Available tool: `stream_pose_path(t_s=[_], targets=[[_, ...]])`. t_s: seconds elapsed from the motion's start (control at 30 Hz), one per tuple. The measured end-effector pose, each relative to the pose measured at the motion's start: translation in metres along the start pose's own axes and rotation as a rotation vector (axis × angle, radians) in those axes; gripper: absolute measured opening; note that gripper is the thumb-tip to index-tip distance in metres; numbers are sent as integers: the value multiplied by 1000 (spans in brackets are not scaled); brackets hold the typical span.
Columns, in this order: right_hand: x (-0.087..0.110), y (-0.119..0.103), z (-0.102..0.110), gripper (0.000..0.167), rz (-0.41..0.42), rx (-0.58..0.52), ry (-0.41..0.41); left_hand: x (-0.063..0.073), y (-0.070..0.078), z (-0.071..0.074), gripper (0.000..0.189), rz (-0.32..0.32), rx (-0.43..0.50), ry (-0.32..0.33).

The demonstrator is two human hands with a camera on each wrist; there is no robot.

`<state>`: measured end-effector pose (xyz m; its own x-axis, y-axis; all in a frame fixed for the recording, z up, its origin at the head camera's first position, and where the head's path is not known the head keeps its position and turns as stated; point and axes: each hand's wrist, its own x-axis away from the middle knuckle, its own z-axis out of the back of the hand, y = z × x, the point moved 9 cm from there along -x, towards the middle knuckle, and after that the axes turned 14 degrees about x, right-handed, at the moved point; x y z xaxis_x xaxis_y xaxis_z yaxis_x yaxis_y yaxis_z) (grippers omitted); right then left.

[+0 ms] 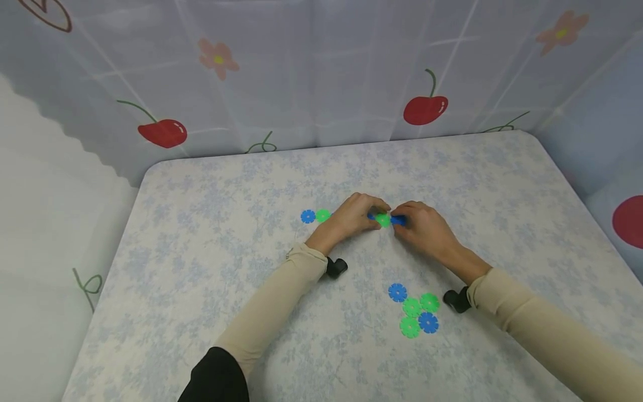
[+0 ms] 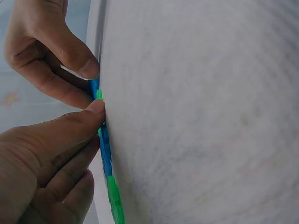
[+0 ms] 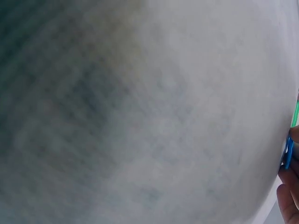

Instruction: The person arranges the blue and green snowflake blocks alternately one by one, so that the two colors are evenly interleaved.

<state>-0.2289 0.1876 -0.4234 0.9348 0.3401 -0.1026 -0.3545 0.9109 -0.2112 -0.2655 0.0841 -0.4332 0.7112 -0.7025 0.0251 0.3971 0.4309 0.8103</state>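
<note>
Several blue and green notched plastic snowflake discs form a row. At its left end a blue disc (image 1: 308, 216) and a green disc (image 1: 323, 215) show past my left wrist. My left hand (image 1: 355, 215) pinches the row near a green disc (image 1: 383, 220), thumb in front and fingers behind. The thumb and fingers of my right hand (image 1: 427, 226) grip a blue disc (image 1: 399, 220) at the right end, against that green one. In the left wrist view, more of the row, a blue disc (image 2: 105, 149) and a green disc (image 2: 115, 200), trails below my left hand.
Nearer me lies a loose group of discs, among them a blue disc (image 1: 397, 292) and a green disc (image 1: 429, 302), beside my right forearm. A flowered cloth covers the table (image 1: 201, 234). Behind its far edge hangs a curtain (image 1: 311, 72) printed with cherries.
</note>
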Motion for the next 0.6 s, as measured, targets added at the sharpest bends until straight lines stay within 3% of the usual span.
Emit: stream_pose_path(t_s=[0.6], targets=[[0,1,1,31,-10,-26,0,-2,-1,0,42,-7,0,2]])
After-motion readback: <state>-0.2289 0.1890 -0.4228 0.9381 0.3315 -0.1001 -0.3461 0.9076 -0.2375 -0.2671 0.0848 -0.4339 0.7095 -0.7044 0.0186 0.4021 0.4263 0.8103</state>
